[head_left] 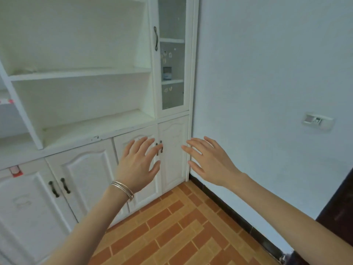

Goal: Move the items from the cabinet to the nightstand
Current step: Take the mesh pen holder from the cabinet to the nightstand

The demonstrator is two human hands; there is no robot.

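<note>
A white cabinet (80, 129) fills the left half of the view, with open shelves above and shut lower doors. My left hand (138, 163), with bangles on the wrist, is held up with fingers spread in front of the lower doors, its fingertips close to two dark door handles (159, 148). My right hand (209, 161) is also spread and holds nothing, in front of the cabinet's right edge and the wall. Behind a narrow glass door (172, 54) at the upper right, a small box (167, 73) sits on a shelf. The nightstand is not in view.
A pale wall (267, 73) with a socket (317, 120) stands to the right. The floor (181, 226) is orange brick-pattern tile with a dark skirting. A dark piece of furniture (340, 207) shows at the right edge. Another pair of door handles (59, 186) is lower left.
</note>
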